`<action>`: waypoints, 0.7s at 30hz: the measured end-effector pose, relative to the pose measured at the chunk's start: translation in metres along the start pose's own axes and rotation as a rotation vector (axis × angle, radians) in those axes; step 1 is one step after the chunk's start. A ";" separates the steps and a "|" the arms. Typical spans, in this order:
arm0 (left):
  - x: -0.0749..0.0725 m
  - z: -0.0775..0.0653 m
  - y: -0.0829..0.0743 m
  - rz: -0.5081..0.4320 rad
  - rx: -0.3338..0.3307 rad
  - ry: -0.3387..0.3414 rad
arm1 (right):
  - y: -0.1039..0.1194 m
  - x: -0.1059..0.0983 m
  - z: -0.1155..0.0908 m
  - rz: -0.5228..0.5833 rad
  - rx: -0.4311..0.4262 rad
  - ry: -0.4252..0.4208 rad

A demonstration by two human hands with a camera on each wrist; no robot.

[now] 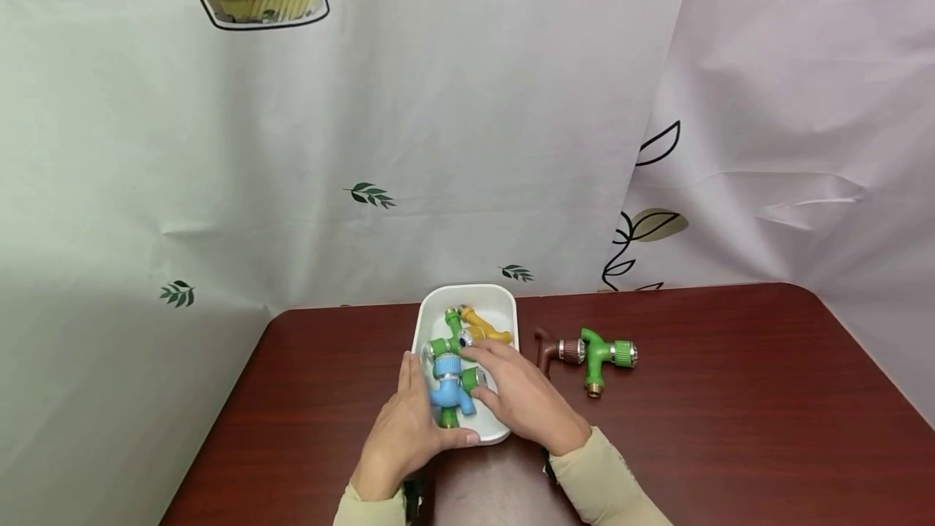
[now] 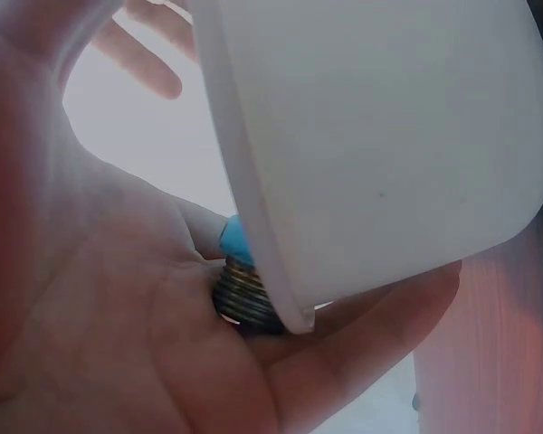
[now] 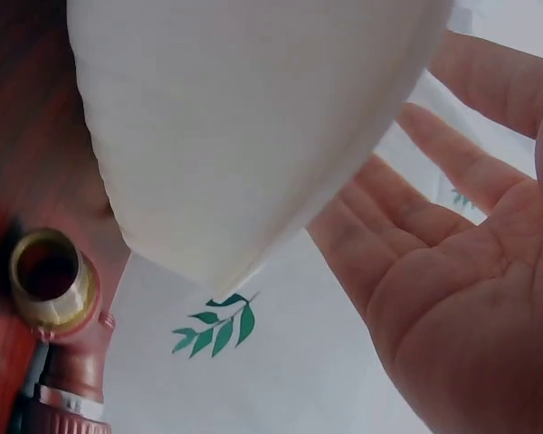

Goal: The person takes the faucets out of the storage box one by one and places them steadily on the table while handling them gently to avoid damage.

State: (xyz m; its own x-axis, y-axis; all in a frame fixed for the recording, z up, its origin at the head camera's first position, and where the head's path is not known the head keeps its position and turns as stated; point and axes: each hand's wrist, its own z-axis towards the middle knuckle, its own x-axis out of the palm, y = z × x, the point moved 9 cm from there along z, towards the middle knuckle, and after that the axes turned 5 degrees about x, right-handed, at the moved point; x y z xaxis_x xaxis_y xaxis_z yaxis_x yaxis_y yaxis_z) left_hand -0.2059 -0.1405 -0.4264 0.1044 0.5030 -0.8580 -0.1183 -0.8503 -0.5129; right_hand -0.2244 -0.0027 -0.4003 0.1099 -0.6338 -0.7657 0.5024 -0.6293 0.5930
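A white plastic tub [image 1: 467, 289] stands on the table with several garden taps inside. On top lies a blue tap [image 1: 447, 393], with green taps [image 1: 441, 347] around and under it and a yellow tap [image 1: 485, 326] at the far end. My left hand [image 1: 402, 433] lies along the tub's left side with straight fingers, its thumb at the near rim. In the left wrist view, the blue tap's threaded end pokes past the rim against the palm. My right hand [image 1: 522, 396] reaches over the right rim, its fingers loosely bent above the taps; whether they touch is unclear.
To the right of the tub, a brown tap [image 1: 564, 350] and another green tap [image 1: 597, 357] lie side by side on the dark red wooden table [image 1: 716, 396]. A pale printed cloth [image 1: 467, 144] hangs behind the table's far edge.
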 end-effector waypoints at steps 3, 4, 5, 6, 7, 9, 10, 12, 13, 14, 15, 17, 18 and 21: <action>0.000 0.000 0.000 0.000 0.002 -0.002 | 0.000 0.005 0.001 -0.019 0.007 0.027; 0.000 0.001 0.000 0.001 0.006 -0.003 | -0.001 0.007 0.001 -0.022 0.010 0.036; 0.001 0.001 0.000 -0.001 0.003 -0.002 | -0.001 0.008 0.001 -0.025 0.013 0.045; 0.001 0.001 0.000 0.000 0.008 -0.004 | -0.002 0.010 0.001 -0.026 0.015 0.052; 0.001 0.001 0.000 0.000 0.008 -0.002 | -0.002 0.012 0.001 -0.025 0.018 0.061; 0.002 0.001 0.000 0.000 0.008 0.001 | -0.003 0.015 0.002 -0.026 0.017 0.073; 0.002 0.001 0.000 -0.001 0.010 0.002 | -0.003 0.016 0.002 -0.024 0.017 0.078; 0.003 0.001 0.001 -0.004 0.008 0.006 | -0.003 0.019 0.002 -0.021 0.014 0.092; 0.003 0.001 0.001 -0.004 0.006 0.009 | -0.003 0.020 0.002 -0.019 0.011 0.098; 0.003 0.001 0.001 -0.003 0.007 0.009 | -0.002 0.021 0.002 -0.018 0.006 0.102; 0.003 0.000 0.001 -0.002 0.008 0.010 | -0.002 0.022 0.002 -0.015 0.002 0.106; 0.003 0.000 0.000 0.001 0.009 0.011 | -0.002 0.023 0.003 -0.012 -0.004 0.115; 0.003 0.000 0.001 0.001 0.009 0.010 | -0.002 0.024 0.003 -0.011 -0.007 0.119; 0.003 0.001 0.000 0.004 0.016 0.007 | -0.002 0.026 0.002 -0.012 -0.018 0.139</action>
State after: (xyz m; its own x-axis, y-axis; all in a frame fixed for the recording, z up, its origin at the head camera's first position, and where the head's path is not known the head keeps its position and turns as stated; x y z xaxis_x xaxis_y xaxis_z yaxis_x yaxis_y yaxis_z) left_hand -0.2066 -0.1394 -0.4288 0.1112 0.4981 -0.8600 -0.1341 -0.8499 -0.5096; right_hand -0.2238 -0.0190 -0.4211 0.2209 -0.5567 -0.8008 0.5200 -0.6274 0.5796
